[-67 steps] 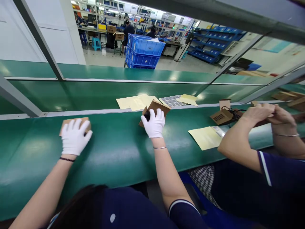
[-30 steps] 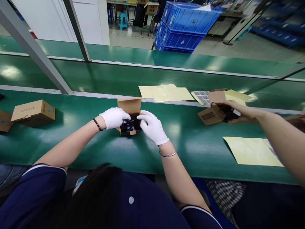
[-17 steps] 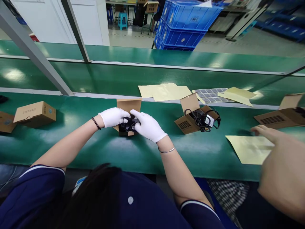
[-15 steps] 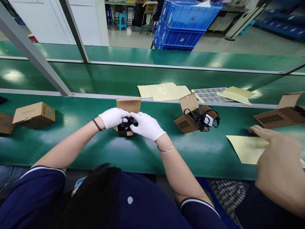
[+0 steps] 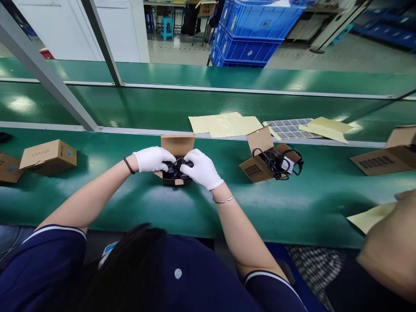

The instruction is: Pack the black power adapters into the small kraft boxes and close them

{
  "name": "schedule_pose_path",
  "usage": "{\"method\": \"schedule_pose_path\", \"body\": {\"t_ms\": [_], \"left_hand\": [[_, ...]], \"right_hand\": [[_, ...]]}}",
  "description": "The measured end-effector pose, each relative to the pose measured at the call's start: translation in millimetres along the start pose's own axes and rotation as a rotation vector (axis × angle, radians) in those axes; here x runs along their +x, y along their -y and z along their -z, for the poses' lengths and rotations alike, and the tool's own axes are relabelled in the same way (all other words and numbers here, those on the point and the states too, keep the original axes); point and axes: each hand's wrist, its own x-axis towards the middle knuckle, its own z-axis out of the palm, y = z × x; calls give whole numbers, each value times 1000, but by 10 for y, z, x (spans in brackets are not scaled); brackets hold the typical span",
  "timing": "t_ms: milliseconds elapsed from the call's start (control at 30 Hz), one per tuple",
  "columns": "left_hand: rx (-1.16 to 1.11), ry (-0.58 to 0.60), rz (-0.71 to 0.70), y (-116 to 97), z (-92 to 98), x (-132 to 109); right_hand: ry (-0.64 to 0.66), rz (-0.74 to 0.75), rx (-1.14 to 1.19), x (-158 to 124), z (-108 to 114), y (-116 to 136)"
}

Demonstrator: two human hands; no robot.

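Note:
A small brown cardboard box (image 5: 178, 141) stands on the green bench in front of me, its lid flap raised at the back. Black cable (image 5: 175, 170) fills its mouth. My left hand (image 5: 153, 159), in a white glove, reaches in from the left with its fingers closed on the cable. From the right, my gloved right hand (image 5: 202, 168) pinches the same cable between thumb and fingers. Both sets of fingertips are partly hidden in the dark bundle. Further right lies another open box (image 5: 255, 168), with a black corded adapter (image 5: 286, 164) spilling out of it.
Closed boxes (image 5: 48, 157) sit at the left. Yellow paper sheets (image 5: 227, 125) and a label sheet (image 5: 290, 129) lie along the back rail. A co-worker's hand (image 5: 390, 247) holds a yellow sheet (image 5: 370, 216) near another open box (image 5: 383, 160). Blue crates (image 5: 256, 26) are stacked beyond.
My hands have moved slightly apart over the box, showing more of the cable. The co-worker's hand has moved right and towards the near edge, carrying the yellow sheet.

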Motion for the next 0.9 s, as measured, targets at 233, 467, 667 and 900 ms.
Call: {"method": "schedule_pose_path", "body": {"t_ms": [233, 467, 667, 900], "left_hand": [[134, -80, 296, -268, -75, 42], [273, -199, 357, -370, -55, 74], [300, -100, 358, -610, -203, 367], [215, -118, 380, -521, -276, 445]], "right_hand": [[-58, -69, 9, -95, -34, 12], [-61, -107, 88, -121, -95, -1], [-147, -99, 36, -172, -165, -20], [-10, -229, -201, -158, 29, 111]]}}
